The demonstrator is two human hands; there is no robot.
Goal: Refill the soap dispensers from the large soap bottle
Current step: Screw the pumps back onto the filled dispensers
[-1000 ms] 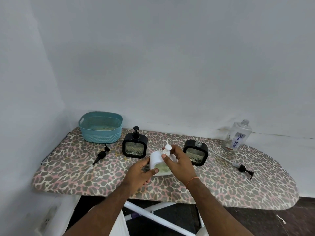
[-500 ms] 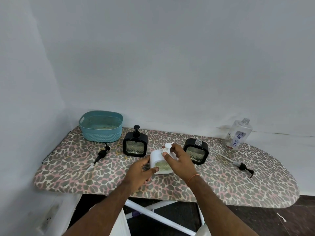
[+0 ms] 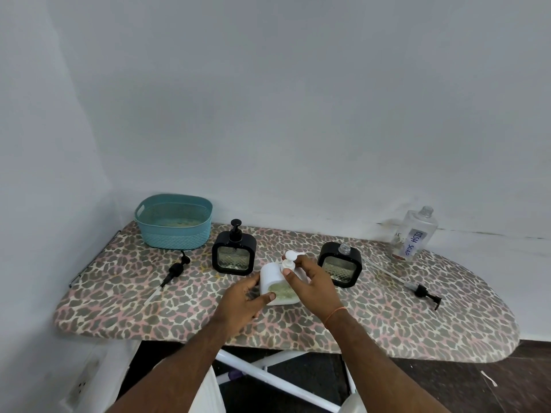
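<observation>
A white soap dispenser [image 3: 271, 278] with greenish soap stands mid-board. My left hand [image 3: 243, 299] grips its lower left side. My right hand [image 3: 313, 281] pinches the white pump head [image 3: 289, 259] on its neck. Behind to the left stands a black dispenser [image 3: 234, 257] with its pump fitted. To the right a second black dispenser [image 3: 340, 265] has an open threaded neck. The large clear bottle labelled DISH SOAP [image 3: 413, 234] stands uncapped at the far right by the wall and looks nearly empty.
A teal basket [image 3: 174, 223] sits at the back left of the leopard-print ironing board [image 3: 387, 323]. One loose black pump [image 3: 173, 271] lies left of the dispensers; another pump with a long tube [image 3: 420, 290] lies at the right. A wall runs behind.
My right hand has turned the white pump head, so its spout now points right instead of up. The view has shifted slightly.
</observation>
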